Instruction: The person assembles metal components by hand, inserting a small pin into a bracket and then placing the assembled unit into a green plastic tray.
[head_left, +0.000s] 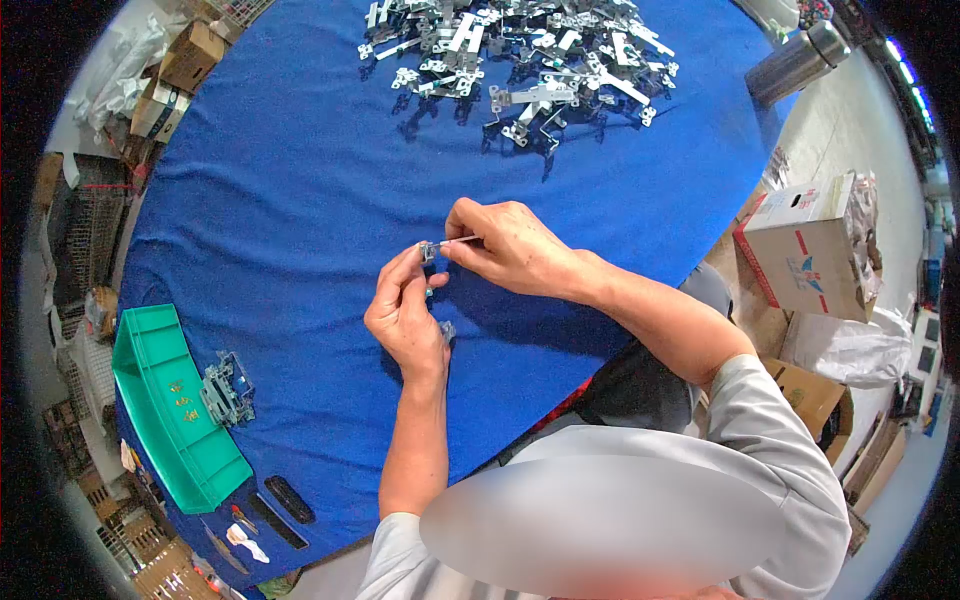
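Fingers of left hand pinch one small bracket; right hand fingers pinch one thin pin.

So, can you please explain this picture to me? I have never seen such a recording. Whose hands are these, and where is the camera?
No machine here: a person works with two bare hands. The one camera sits on that person's head and looks down; its wide lens curves the edges. The blue table carries a pile of metal pieces on the far side and a green tray at the left edge. The left hand pinches a small part; the right hand holds a thin pin pointed at it. A flask and a box show at the right.
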